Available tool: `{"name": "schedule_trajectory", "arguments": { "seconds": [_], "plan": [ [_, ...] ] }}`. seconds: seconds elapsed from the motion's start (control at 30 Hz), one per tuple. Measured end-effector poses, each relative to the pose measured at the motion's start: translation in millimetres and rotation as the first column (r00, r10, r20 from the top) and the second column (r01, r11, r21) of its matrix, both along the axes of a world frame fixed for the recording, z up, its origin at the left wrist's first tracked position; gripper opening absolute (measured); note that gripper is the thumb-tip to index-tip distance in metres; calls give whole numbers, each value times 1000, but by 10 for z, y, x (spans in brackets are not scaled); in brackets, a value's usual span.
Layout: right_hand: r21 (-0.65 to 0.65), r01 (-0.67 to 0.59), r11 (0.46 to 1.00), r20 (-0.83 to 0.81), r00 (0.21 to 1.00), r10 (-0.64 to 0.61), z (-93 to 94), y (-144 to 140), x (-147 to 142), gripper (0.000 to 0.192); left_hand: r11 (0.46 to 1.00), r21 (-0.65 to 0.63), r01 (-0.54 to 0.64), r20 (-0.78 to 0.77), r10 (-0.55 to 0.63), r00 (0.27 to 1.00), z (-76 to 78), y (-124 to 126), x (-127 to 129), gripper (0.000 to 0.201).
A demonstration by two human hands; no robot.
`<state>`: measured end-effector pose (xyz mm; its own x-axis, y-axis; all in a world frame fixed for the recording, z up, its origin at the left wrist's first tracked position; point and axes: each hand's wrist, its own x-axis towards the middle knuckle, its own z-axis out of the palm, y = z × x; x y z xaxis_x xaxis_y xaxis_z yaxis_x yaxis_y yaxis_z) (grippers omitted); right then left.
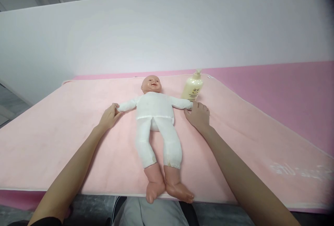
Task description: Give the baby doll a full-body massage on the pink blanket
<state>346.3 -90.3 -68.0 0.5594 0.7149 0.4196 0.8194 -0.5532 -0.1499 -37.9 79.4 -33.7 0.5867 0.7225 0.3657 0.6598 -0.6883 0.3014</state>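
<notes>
A baby doll (154,106) with a white cloth body lies on its back on a pink towel (104,156), its head at the far side and its feet at the near edge. Both of its arms are stretched out sideways. My left hand (109,117) is closed around the end of the doll's arm on the left. On the other side, my right hand (198,115) grips the end of the doll's other arm, and the doll's hands are hidden in my fingers. Just beyond my right hand stands a pale yellow pump bottle (192,87).
The towel covers most of a pink table (287,97), which shows along the right and back. A white wall panel (167,31) rises behind it. Below the near edge are my grey-clad legs (153,212) and a dark grey floor.
</notes>
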Motion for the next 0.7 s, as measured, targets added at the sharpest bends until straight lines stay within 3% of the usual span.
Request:
{"name": "schedule_trajectory", "arguments": {
  "seconds": [0.7],
  "plan": [
    [-24, 20, 1000, 7, 1000, -20, 30, -3, -36, 49, 998, -35, -52, 10, 52, 999, 47, -44, 10, 49]
  ]
}}
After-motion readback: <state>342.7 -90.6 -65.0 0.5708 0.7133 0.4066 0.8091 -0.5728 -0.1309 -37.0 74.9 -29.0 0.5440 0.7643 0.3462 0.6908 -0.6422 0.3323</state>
